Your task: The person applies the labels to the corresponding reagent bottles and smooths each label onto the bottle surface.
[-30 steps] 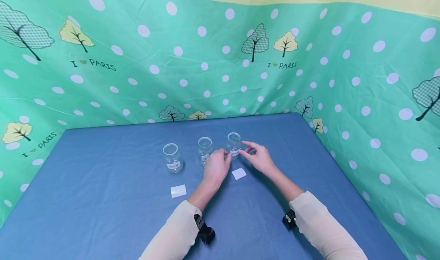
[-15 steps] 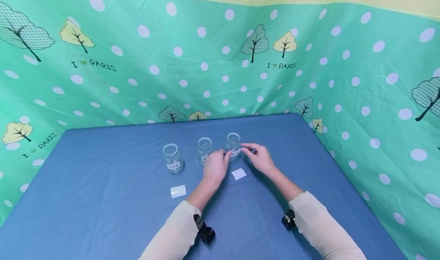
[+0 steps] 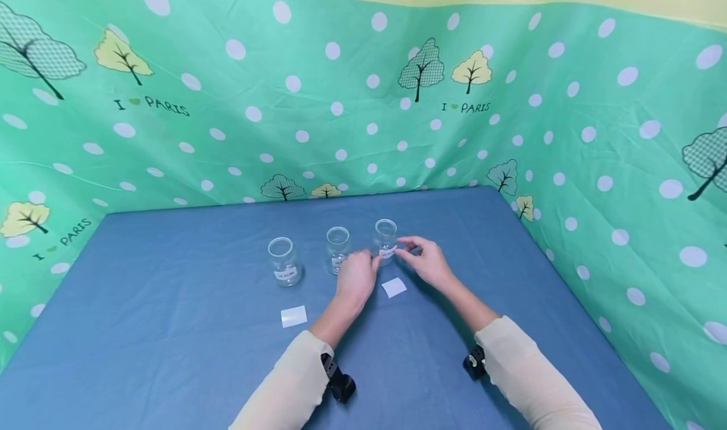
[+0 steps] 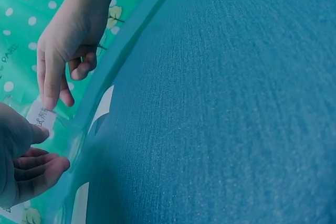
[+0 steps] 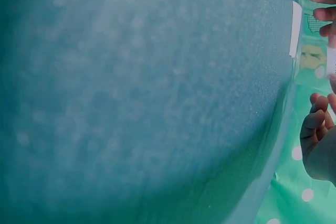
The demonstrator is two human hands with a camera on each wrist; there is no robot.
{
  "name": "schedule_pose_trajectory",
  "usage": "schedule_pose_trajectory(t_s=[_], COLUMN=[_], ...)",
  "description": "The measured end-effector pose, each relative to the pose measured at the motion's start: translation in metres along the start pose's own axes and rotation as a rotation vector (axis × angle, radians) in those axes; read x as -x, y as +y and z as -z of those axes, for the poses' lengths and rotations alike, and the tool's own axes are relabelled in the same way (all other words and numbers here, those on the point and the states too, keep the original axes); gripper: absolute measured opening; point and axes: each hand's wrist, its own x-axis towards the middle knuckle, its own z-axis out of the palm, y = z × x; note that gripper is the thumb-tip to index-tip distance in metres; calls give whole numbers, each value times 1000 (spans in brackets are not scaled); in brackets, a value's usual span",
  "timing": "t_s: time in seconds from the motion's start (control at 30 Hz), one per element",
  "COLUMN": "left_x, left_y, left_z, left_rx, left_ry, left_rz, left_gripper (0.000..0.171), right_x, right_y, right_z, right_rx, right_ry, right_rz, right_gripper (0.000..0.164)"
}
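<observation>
Three clear glass jars stand in a row in the head view: a left jar (image 3: 281, 250), a middle jar (image 3: 338, 238) and a right jar (image 3: 385, 229). A white printed label (image 3: 388, 252) lies across the right jar's front. My left hand (image 3: 355, 280) holds that jar's left side, its thumb at the label's left end; it partly covers the middle jar. On the other side my right hand (image 3: 430, 264) grips the jar with curled thumb and index finger, the thumb by the label's right end. The left wrist view shows both hands around the label (image 4: 42, 118).
Two small white paper pieces, a right one (image 3: 394, 287) and a left one (image 3: 293, 316), lie on the blue tablecloth (image 3: 170, 329). A green dotted curtain (image 3: 318, 120) closes off the table's back and right side.
My right thumb came away from the label's right end, then returned near it. The label now lies flatter against the right jar. The left hand stays nearly still.
</observation>
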Motion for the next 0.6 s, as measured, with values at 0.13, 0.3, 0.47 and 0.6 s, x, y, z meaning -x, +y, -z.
schedule_pose_trajectory(t_s=[0.13,0.3,0.47,0.6], left_x=[0,0,0,1], left_y=[1,2,-1,-1], left_z=[1,2,1,1], left_rx=[-39,-47,-18,-5], left_ry=[10,9,20,22], left_rz=[-19,-32,-26,-26], left_gripper=[28,28,31,32], right_x=[0,1,0,0], right_y=[-1,0,3,3], right_z=[0,0,0,2], right_rx=[-15,-22,-28,-25], right_ry=[-4,7,21,15], right_rz=[-2,6,27,13], right_gripper=[28,25,22,22])
